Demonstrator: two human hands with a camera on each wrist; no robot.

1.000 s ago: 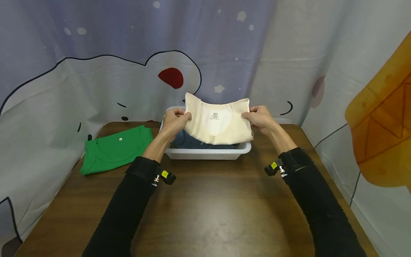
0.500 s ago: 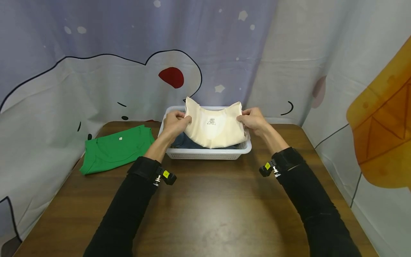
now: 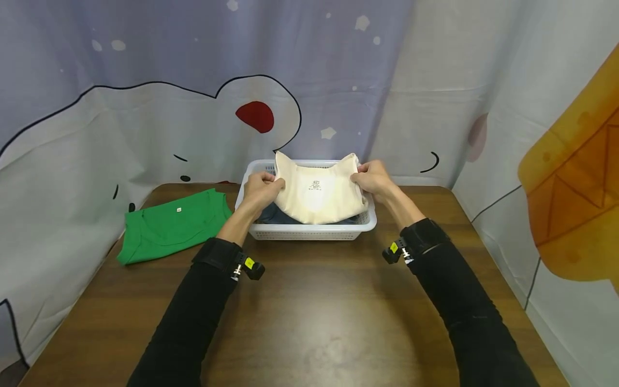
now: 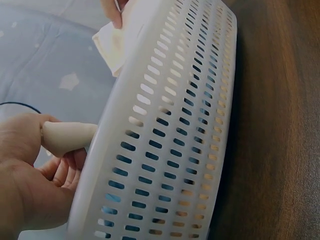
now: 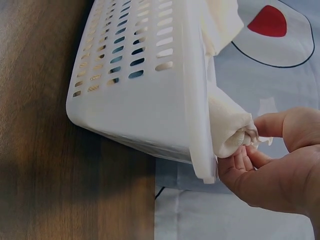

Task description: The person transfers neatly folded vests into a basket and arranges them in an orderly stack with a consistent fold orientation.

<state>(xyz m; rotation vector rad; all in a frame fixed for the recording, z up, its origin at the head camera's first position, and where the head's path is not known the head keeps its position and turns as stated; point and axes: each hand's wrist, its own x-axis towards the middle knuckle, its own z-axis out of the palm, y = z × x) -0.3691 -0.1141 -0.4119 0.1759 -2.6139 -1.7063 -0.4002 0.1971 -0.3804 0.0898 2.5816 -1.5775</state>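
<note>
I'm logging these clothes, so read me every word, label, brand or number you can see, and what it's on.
No words can be read here.
Cream shirt: dark print near the neckline, too small to read.
Green shirt: white tag, too small to read.
Yellow stickers on the wrist cameras: any marks too small to read.

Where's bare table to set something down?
The table is bare in front of the white basket, between the sleeves, and left of the left sleeve, nearer than the green garment. Crowded: the basket, with both hands holding a cream garment.
</note>
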